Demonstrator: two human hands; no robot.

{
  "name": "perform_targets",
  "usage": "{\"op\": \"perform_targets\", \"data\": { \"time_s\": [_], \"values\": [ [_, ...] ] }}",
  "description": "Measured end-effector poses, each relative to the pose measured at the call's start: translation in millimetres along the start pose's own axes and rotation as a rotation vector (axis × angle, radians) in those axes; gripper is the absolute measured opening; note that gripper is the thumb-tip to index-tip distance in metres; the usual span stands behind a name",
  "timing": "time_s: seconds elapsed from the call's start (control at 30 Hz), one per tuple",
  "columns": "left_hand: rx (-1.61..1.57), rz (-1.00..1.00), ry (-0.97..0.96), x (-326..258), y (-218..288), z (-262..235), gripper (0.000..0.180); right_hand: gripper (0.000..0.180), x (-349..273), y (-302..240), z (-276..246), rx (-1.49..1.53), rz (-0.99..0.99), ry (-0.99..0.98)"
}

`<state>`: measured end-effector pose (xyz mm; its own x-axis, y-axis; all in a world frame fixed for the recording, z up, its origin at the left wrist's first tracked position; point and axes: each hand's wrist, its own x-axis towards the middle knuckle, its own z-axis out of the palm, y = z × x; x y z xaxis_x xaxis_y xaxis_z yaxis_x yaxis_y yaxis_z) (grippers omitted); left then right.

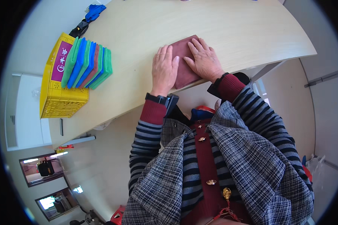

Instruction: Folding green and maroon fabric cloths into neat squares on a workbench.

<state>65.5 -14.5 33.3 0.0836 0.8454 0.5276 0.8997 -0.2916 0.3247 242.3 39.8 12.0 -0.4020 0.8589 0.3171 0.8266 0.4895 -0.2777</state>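
A folded dark red cloth (182,50) lies near the front edge of the light wooden table (221,26). My left hand (164,69) rests flat on the cloth's left side, fingers together. My right hand (203,60) presses flat on its right side, fingers slightly spread. Both palms lie on the cloth; neither hand grips it. A dark watch sits on my left wrist.
A yellow plastic crate (58,95) stands at the table's left, with a stack of folded green, blue and pink cloths (87,63) leaning against it. A blue and black item (87,18) lies beyond the crate. The table's front edge runs just under my wrists.
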Motion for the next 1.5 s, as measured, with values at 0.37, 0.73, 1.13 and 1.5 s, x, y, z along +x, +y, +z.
{"op": "perform_targets", "data": {
  "time_s": [0.37, 0.73, 1.13, 1.5],
  "values": [
    [0.238, -0.010, -0.147, -10.9, -4.2, 34.5, 0.061, 0.059, -2.4, 3.9, -2.9, 0.046, -0.013, 0.075],
    [0.299, 0.083, -0.214, -5.9, -7.0, 49.8, 0.067, 0.064, 1.1, -47.4, 1.6, 0.359, -0.175, 0.162],
    [0.270, -0.025, -0.196, 3.2, 26.9, 34.1, 0.063, 0.065, -4.3, -5.1, -13.4, 0.157, -0.188, 0.079],
    [0.293, -0.061, -0.170, 8.9, 31.4, 22.5, 0.058, 0.059, 4.1, 8.0, -19.2, 0.023, -0.126, 0.110]
  ]
}}
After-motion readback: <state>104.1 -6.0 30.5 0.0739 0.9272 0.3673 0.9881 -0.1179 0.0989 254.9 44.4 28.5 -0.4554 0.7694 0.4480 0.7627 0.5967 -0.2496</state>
